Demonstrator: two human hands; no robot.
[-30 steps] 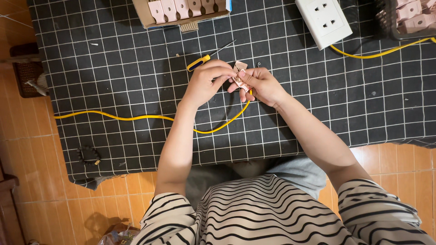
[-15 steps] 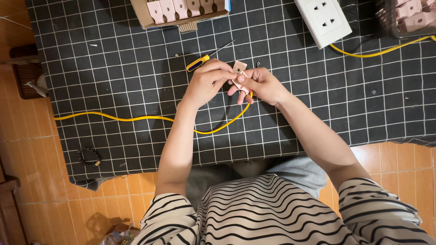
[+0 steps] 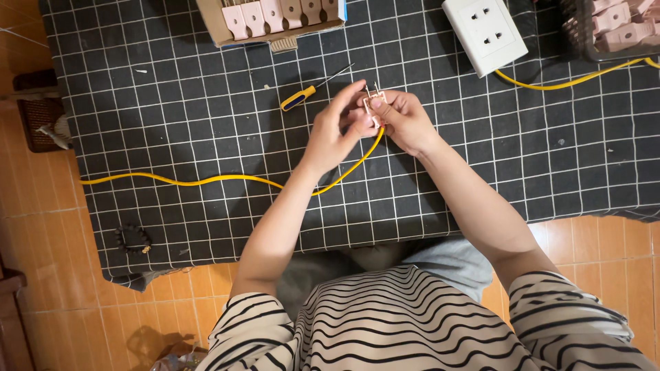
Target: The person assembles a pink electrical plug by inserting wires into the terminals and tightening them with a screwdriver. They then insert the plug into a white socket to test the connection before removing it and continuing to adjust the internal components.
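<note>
Orange floor tiles (image 3: 41, 227) border a black cloth with a white grid (image 3: 172, 124), spread flat as the working surface. Both hands meet above its middle. Left hand (image 3: 335, 132): fingers curled, thumb and forefinger pinching a small pale pink plug (image 3: 373, 103), whose metal prongs stand up just beyond the fingertips. Right hand (image 3: 405, 122): closed around the same plug from the other side, touching the left hand. A yellow cable (image 3: 206, 180) leaves the plug under the left hand, curves back toward the person and runs far out to the left-hand side across the cloth. Just beyond the left hand lies a small screwdriver with a yellow and blue handle (image 3: 302, 96), apart from the fingers. Farther beyond, a cardboard box of pink plugs (image 3: 275, 17) is cut off by the upper edge. Beyond the right hand sits a white socket block (image 3: 485, 33) with its own yellow cable (image 3: 570, 81); a dark basket of pink parts (image 3: 612, 27) is cropped at the corner. A dark bead bracelet (image 3: 134, 240) lies well to the left, near the cloth's edge. The plug's body is mostly hidden by fingers.
</note>
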